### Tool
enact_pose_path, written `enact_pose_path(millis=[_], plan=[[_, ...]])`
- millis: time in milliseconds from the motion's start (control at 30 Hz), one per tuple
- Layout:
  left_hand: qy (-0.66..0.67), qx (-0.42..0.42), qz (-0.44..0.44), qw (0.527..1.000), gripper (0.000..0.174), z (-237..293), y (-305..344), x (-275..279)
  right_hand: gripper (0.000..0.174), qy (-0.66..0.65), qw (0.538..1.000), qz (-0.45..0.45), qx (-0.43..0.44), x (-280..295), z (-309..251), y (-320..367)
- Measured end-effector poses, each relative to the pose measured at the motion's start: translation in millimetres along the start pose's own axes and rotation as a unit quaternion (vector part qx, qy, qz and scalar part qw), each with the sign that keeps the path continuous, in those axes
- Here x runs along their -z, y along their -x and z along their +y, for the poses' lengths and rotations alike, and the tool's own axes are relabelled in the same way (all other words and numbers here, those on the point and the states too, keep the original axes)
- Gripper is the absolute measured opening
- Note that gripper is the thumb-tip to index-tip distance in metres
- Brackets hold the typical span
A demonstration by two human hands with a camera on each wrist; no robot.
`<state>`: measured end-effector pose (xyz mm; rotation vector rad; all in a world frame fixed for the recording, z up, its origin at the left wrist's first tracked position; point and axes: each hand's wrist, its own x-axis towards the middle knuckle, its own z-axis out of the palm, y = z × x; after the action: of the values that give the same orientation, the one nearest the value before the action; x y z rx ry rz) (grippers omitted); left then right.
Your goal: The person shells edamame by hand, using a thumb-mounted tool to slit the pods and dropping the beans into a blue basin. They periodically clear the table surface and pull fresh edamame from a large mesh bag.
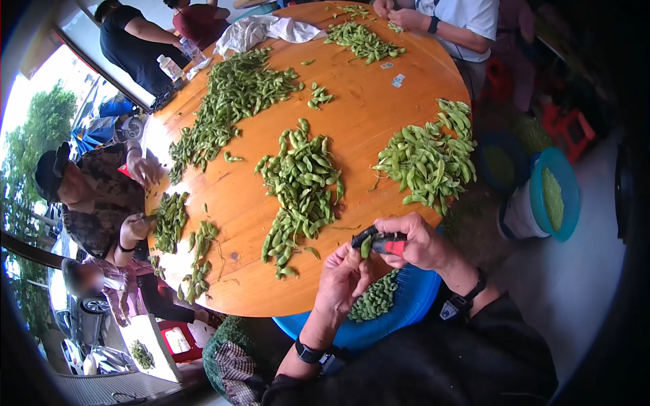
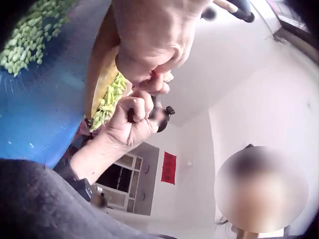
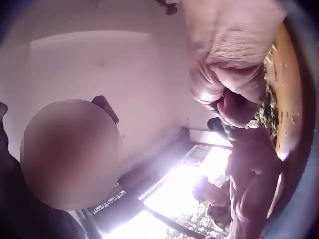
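Observation:
Over the near edge of the round wooden table (image 1: 379, 122), my left hand (image 1: 340, 279) pinches a green soybean pod (image 1: 366, 247) between thumb and fingers. Opposite it, my right hand (image 1: 418, 242) grips a small black hand tool with a red part (image 1: 394, 248), its black end against the pod; its exact kind I cannot tell. Below both hands sits a blue basin (image 1: 425, 287) with shelled green beans (image 1: 376, 298) in it. In the left wrist view, the left hand (image 2: 167, 37) hides most of the pod and tool.
Piles of pods lie ahead (image 1: 301, 183), to the right (image 1: 433, 159) and at the far left (image 1: 233, 88). Other people sit or stand around the table, one in a camouflage shirt (image 1: 101, 176). A turquoise basin (image 1: 572, 210) and red stools (image 1: 567, 132) stand at right.

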<state>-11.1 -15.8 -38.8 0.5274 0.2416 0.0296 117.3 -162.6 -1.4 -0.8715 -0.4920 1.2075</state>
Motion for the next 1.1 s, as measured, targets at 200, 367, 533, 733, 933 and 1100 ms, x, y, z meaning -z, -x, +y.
enact_pose_path(millis=[200,367,533,733,933,1100], plan=[[-0.387,-0.226,0.186,0.874,0.022,5,1,-34,0.012,0.468,0.863,0.127,0.142,-15,-2,-1],[-0.486,-0.186,0.152,0.84,0.034,15,2,-29,0.014,0.509,0.834,0.123,0.174,-25,-4,1],[-0.555,-0.269,0.078,0.784,0.024,21,2,-21,0.014,0.528,0.832,0.091,0.146,-25,-3,1],[-0.389,-0.159,-0.01,0.907,0.009,34,5,-16,0.016,0.421,0.901,-0.02,0.105,-16,-5,2],[-0.117,-0.097,-0.051,0.987,0.011,22,3,-12,0.01,0.131,0.986,0.001,-0.098,-14,-6,-4],[-0.297,-0.123,0.116,0.94,0.013,13,9,-19,0.011,0.476,0.866,0.057,0.14,-16,1,-11]])
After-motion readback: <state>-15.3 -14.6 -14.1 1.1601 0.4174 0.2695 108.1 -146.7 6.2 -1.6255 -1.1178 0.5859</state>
